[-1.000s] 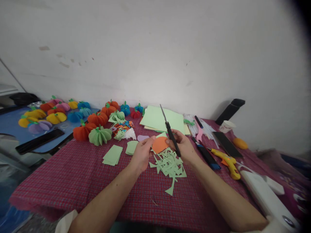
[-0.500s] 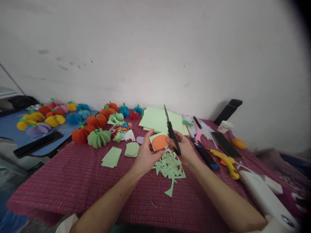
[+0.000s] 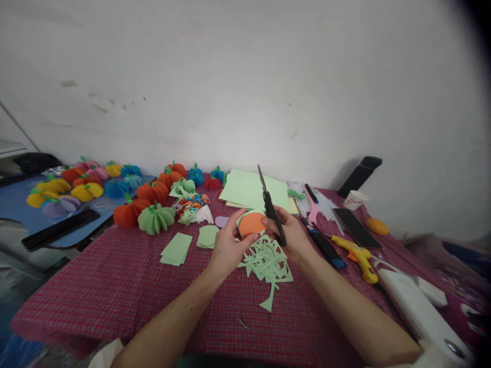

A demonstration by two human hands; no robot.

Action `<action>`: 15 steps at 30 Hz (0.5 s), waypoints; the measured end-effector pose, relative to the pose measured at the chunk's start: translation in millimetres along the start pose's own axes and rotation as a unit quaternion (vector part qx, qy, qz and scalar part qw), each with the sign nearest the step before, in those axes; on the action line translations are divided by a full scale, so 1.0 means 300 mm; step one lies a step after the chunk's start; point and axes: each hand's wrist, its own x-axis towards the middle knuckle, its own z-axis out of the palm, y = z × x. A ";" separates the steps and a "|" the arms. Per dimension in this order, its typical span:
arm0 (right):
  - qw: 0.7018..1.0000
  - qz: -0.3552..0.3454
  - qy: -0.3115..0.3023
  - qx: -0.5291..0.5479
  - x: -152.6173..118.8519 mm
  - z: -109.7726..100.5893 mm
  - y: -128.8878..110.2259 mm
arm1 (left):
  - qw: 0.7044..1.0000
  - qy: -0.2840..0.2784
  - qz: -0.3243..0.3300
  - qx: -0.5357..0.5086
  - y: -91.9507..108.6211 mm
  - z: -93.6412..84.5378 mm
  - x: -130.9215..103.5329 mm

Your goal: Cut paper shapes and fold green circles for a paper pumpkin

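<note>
My left hand (image 3: 229, 246) grips an orange paper disc (image 3: 251, 224) laid over light green paper, whose edge shows at the upper left. In my right hand (image 3: 290, 234) are black-handled scissors (image 3: 270, 209), blades pointing up and away; its fingertips also touch the disc's right side. Below the hands lies a heap of light green paper scraps (image 3: 266, 259). To the left rest a stack of rounded green paper pieces (image 3: 208, 236) and a stack of green paper rectangles (image 3: 176, 249).
Paper pumpkins (image 3: 153, 192) crowd the left, some on a blue table (image 3: 15, 197). Large green sheets (image 3: 255, 188) lie behind my hands. At right are a yellow glue gun (image 3: 356, 254), a utility knife (image 3: 326, 248), a black phone (image 3: 356, 227) and a paper cup (image 3: 355, 199).
The green paper's corner around the orange disc now looks rounder. My left hand has turned slightly with the paper; the scissors stay nearly in place.
</note>
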 end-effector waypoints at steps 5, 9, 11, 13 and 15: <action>1.000 -0.014 -0.001 -0.003 0.001 0.002 -0.002 | 0.998 -0.006 -0.023 -0.051 0.014 0.009 -0.004; 0.999 -0.030 0.004 -0.015 -0.001 0.005 -0.001 | 0.986 0.006 -0.090 -0.140 0.031 0.002 -0.001; 0.999 -0.028 0.007 -0.022 -0.003 0.010 0.000 | 0.971 0.008 -0.139 -0.193 0.031 -0.006 0.002; 0.999 -0.026 0.005 -0.027 -0.005 0.015 0.003 | 0.955 -0.008 -0.181 -0.233 0.023 -0.012 0.006; 0.999 -0.027 0.002 -0.032 -0.008 0.021 0.005 | 0.946 -0.026 -0.205 -0.249 0.014 -0.014 0.007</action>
